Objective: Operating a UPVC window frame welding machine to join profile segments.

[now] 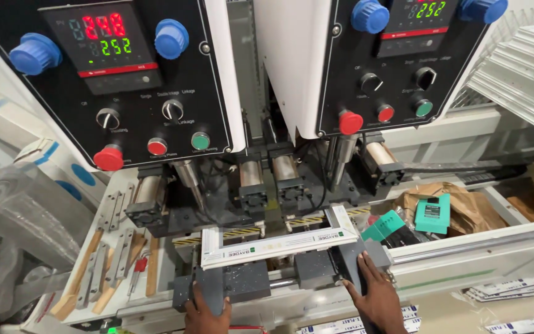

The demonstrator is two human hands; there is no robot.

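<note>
Two bare hands rest on the dark grey metal clamp blocks at the front of a welding machine. Left hand (207, 311) lies flat on the left block (230, 286), its fingers spread a little and gripping nothing; its wrist is cut off by the bottom edge. Right hand (375, 295) lies open and flat on the right block (341, 263), fingers pointing up and away, holding nothing. Just behind both blocks sits a white plastic frame piece (276, 246), smooth and glossy, U-shaped with mitred corners; its long axis runs left to right, slightly rising toward the right, and its two short legs point away from the person into the machine. Yellow-and-black hazard strips (242, 232) show through the frame's opening. Steel cylinders (250, 173) stand above, partly hidden by black control panels (137, 80) with round blue knobs. Wooden strips (109, 272) lie at the left on the surface
</note>
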